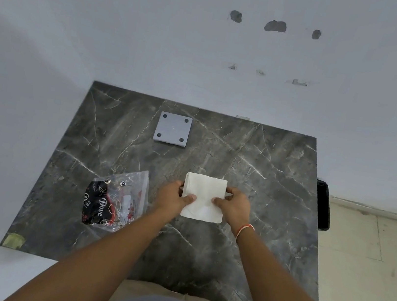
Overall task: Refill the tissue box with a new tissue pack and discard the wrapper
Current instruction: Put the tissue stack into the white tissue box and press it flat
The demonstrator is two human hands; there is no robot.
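The tissue stack (203,197) is already out of its wrapper (116,200) and sits near the front middle of the dark marble tabletop (254,164). Both hands are clamped on it: the left hand (172,198) grips its left side and the right hand (234,206) its right, thumbs pressed on the top sheet and the other fingers tucked down the sides. The empty clear wrapper with dark and red print lies crumpled just to the left of the left hand, not yet thrown away. A grey square piece with four dark feet (173,128), which looks like the box or its base turned upside down, rests further back, well apart from the tissues. So unwrapping appears done; what is left, by my reading, is seating the stack in the box, closing it, and binning the wrapper. A dark object (323,205) past the right edge may be a bin, though I cannot tell.
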